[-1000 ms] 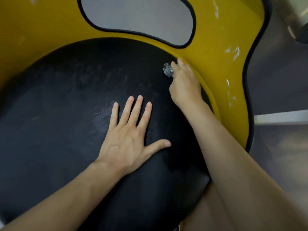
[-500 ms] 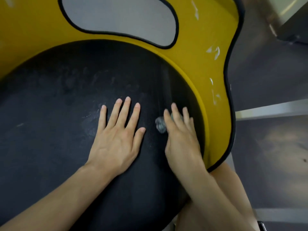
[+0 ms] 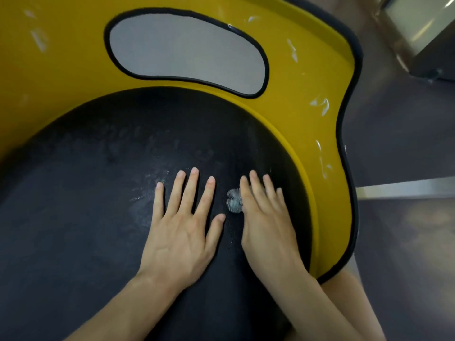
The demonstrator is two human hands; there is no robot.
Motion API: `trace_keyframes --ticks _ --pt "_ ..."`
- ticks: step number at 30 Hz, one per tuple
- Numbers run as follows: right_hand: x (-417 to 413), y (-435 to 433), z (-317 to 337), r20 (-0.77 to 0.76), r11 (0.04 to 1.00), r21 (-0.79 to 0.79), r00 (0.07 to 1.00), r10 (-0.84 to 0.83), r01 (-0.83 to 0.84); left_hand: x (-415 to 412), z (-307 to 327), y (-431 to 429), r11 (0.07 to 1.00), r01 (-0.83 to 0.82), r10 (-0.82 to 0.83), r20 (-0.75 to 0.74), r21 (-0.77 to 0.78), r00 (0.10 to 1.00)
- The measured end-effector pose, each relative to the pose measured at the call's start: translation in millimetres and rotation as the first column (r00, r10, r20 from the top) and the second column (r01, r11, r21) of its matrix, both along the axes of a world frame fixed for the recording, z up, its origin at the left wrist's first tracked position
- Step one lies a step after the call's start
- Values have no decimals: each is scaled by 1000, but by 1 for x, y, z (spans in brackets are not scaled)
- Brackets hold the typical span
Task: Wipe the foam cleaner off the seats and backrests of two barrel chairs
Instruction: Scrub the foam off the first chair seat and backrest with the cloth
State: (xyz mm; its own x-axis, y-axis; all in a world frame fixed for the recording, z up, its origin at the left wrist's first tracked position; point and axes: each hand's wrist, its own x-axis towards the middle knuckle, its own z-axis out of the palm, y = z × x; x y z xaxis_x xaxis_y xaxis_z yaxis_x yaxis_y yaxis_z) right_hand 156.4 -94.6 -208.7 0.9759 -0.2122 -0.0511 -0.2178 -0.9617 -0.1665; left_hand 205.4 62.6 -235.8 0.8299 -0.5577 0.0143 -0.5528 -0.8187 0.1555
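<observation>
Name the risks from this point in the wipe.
1. The cloth wad is small under the right hand; it may smear foam across the seat rather than lift it.
2. White foam streaks on the yellow backrest could get missed.
3. The left hand, flat on the wet seat, may slip.

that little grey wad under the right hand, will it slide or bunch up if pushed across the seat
The grey wad looks crumpled and soft, so it would probably squash and bunch rather than roll. The black seat shows wet streaks, so it likely slides easily under the flat right hand. Small, so probably light.
</observation>
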Motion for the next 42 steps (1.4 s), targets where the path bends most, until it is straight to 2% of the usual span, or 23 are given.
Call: trace_keyframes --ticks 5,7,10,12,13,15,17,19,21,24,26,30,33,37,40,42 --pt "102 -26 -2 89 988 -33 985 -150 153 0 0 1 1000 -2 2 2 7 1000" --pt "132 -41 0 92 977 2 973 -211 212 0 0 1 1000 -7 7 0 9 1000" --pt "149 -51 -3 188 955 74 937 -296 287 0 0 0 1000 -12 12 -5 9 1000" --pt "148 -41 -5 242 968 67 937 -250 241 0 0 0 1000 -12 13 -7 9 1000" --pt "147 -35 -5 245 985 62 954 -174 164 0 0 0 1000 -13 13 -5 8 1000" --pt "146 -24 -6 217 998 57 976 9 -22 0 0 0 1000 -15 15 -1 12 1000" --pt "144 -21 -7 176 996 41 982 75 -83 1 0 0 1000 -13 13 1 16 1000" --pt "139 -30 -8 181 999 36 983 10 -17 1 -1 0 1000 -9 9 6 16 1000" --pt "122 -44 -6 167 990 69 977 -135 125 0 -1 0 1000 -11 11 10 12 1000" --pt "86 -59 -3 158 932 105 920 -360 347 0 -1 0 1000 -11 11 2 7 1000" --pt "66 -54 -5 144 919 110 909 -392 379 -1 -1 0 1000 -13 13 1 8 1000" --pt "74 -37 -7 158 953 48 940 -304 300 -1 -1 -1 1000 -18 18 2 11 1000" --pt "107 -18 -6 151 994 60 984 -100 92 0 1 0 1000 -18 18 4 15 1000" --pt "112 3 -2 100 989 56 986 133 -139 0 0 2 1000 -10 10 -3 27 1000" --pt "61 -10 -6 76 995 47 993 89 -92 0 -1 4 1000 -16 16 8 27 1000" --pt "39 -27 -5 91 997 37 993 -70 67 0 0 2 1000 -16 16 11 16 1000"
